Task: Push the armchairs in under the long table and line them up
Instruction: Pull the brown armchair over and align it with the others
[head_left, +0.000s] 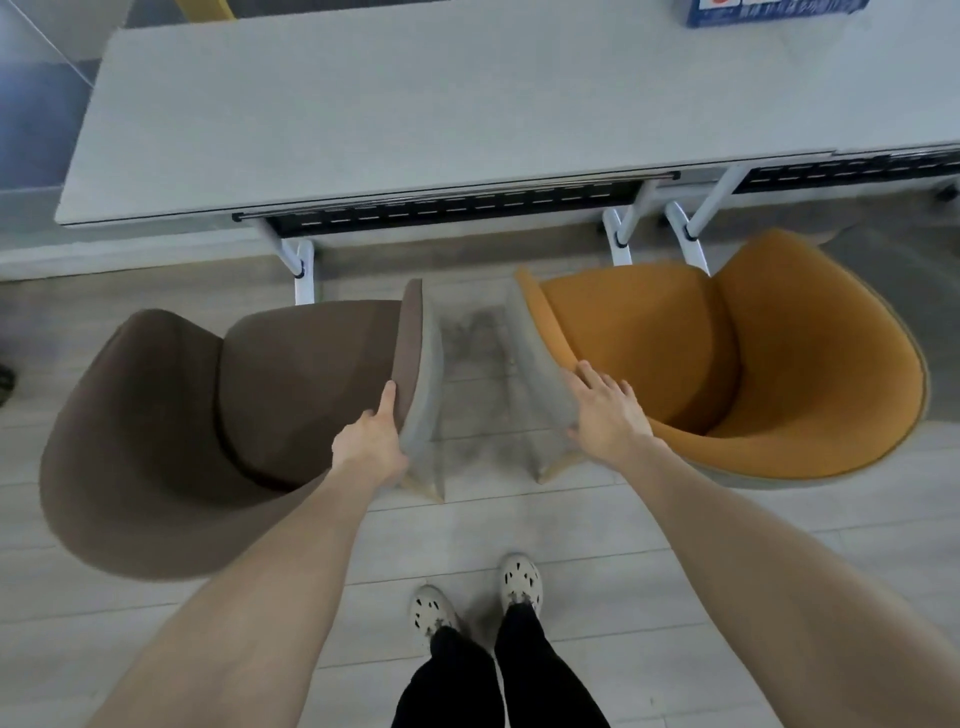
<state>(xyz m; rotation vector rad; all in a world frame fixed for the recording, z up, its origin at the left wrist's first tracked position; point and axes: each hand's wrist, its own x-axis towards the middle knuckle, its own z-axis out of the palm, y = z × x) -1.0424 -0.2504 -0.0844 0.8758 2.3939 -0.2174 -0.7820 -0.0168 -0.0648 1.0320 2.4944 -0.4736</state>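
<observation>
A brown armchair (171, 415) stands on the left and an orange armchair (753, 358) on the right, both just in front of the long white table (415, 114). Their open fronts point away from each other and their grey outer backs face the gap between them. My left hand (374, 441) grips the rim of the brown chair, thumb on the inner side. My right hand (605, 410) lies over the rim of the orange chair, fingers spread onto the orange fabric. Neither seat is under the tabletop.
White table legs (304, 265) with feet stand behind the chairs, two more pairs (685, 239) at the orange chair. A blue box (769, 10) sits at the table's far right. My feet (478, 597) stand on pale plank floor behind the gap.
</observation>
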